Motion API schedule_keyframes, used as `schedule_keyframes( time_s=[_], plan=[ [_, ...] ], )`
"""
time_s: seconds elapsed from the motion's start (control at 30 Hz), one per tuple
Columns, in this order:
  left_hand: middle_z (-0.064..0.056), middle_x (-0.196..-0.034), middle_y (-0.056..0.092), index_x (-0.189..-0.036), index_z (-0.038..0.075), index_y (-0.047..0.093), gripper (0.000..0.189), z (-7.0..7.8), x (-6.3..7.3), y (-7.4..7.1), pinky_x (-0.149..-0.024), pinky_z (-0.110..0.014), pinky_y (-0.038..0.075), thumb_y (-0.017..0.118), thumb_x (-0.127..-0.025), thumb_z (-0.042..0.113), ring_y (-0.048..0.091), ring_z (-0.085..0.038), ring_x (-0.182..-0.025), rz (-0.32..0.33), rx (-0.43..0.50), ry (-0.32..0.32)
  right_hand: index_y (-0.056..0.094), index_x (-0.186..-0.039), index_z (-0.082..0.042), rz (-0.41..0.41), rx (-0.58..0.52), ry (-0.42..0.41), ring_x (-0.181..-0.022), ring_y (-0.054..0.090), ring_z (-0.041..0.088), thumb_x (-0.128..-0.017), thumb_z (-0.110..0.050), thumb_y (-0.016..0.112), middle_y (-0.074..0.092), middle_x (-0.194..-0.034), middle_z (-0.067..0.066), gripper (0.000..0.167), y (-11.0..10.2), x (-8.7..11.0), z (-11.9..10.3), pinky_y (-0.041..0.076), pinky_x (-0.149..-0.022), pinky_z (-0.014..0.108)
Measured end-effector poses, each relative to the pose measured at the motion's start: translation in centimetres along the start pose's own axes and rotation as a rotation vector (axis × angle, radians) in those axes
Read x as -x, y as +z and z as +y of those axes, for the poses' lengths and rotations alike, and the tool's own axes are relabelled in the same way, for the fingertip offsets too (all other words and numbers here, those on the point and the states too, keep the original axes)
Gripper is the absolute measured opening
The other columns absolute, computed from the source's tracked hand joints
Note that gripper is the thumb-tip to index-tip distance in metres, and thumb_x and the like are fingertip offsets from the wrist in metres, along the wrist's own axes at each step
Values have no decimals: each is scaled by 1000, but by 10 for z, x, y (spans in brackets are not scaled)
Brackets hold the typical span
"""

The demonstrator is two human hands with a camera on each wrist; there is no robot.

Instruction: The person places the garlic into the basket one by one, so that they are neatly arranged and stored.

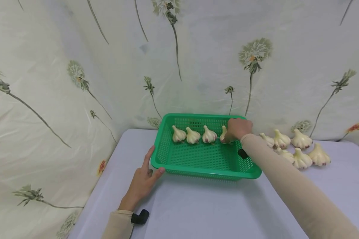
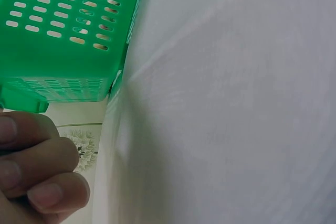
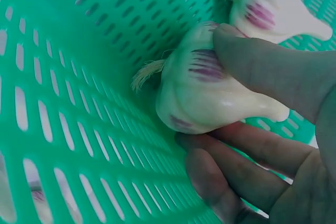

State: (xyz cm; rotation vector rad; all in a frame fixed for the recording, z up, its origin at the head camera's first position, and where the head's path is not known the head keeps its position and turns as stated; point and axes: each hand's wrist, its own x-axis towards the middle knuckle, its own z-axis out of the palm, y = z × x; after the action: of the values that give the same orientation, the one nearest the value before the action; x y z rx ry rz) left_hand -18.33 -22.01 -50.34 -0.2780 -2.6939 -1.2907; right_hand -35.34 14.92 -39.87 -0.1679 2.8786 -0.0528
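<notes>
In the head view a green perforated plastic basket (image 1: 197,171) sits on the table. Inside it, toward the back, three white garlic bulbs stand in a row, one of them a garlic bulb (image 1: 209,134) near the middle. My right hand (image 1: 240,127) reaches in at the right end and holds a fourth garlic bulb (image 3: 194,93), thumb on top and fingers beneath, close by the basket wall in the right wrist view. My left hand (image 1: 143,181) touches the basket's front left corner, index finger along the left rim and thumb at the front; its other fingers (image 2: 42,161) are bent.
Several more garlic bulbs, among them a garlic bulb (image 1: 319,155), lie on the table (image 1: 197,209) just right of the basket. A dandelion-patterned cloth (image 1: 203,66) hangs directly behind the basket and along the left side.
</notes>
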Motion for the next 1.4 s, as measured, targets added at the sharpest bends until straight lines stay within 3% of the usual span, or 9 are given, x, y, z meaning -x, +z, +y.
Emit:
schedule_keyframes(
  time_s=[0.23, 0.47, 0.7, 1.07, 1.4],
  plan=[
    [15, -50, 31, -170, 42, 14, 87, 1, -2, 0, -46, -23, 23, 68, -102, 49, 23, 0, -47, -8, 16, 3, 69, -86, -11, 5, 16, 4, -74, 57, 26, -85, -56, 83, 61, -77, 7, 47, -1, 1, -2, 47, -74, 46],
    [15, -50, 32, -170, 40, 15, 87, 2, -2, -1, -46, -23, 23, 67, -102, 51, 23, 1, -47, -8, 24, 10, 65, -89, -9, 34, 17, -17, -77, 59, 29, -84, -53, 87, 65, -82, 10, 49, -2, 3, -2, 45, -76, 48],
    [15, -50, 32, -170, 41, 15, 87, 4, -1, -2, -46, -23, 23, 67, -101, 51, 23, 0, -47, -6, 19, -1, 64, -85, -9, 69, 39, -46, -83, 64, 33, -80, -51, 91, 69, -87, 13, 51, 3, -1, 1, 51, -79, 55],
    [15, -51, 32, -170, 41, 15, 87, 2, 2, 0, -46, -23, 23, 68, -102, 49, 23, 1, -48, -8, 20, -10, 71, -116, -2, 31, 68, -53, -82, 63, 31, -81, -61, 87, 70, -93, 14, 71, 4, 4, -1, 49, -77, 50],
    [16, -50, 31, -170, 42, 15, 87, 0, 2, 1, -46, -22, 22, 68, -101, 49, 23, 0, -48, 1, 2, -12, 72, -113, -3, 15, 76, -64, -81, 64, 31, -82, -65, 84, 68, -88, 12, 71, 5, 4, -1, 49, -74, 48]
  ],
)
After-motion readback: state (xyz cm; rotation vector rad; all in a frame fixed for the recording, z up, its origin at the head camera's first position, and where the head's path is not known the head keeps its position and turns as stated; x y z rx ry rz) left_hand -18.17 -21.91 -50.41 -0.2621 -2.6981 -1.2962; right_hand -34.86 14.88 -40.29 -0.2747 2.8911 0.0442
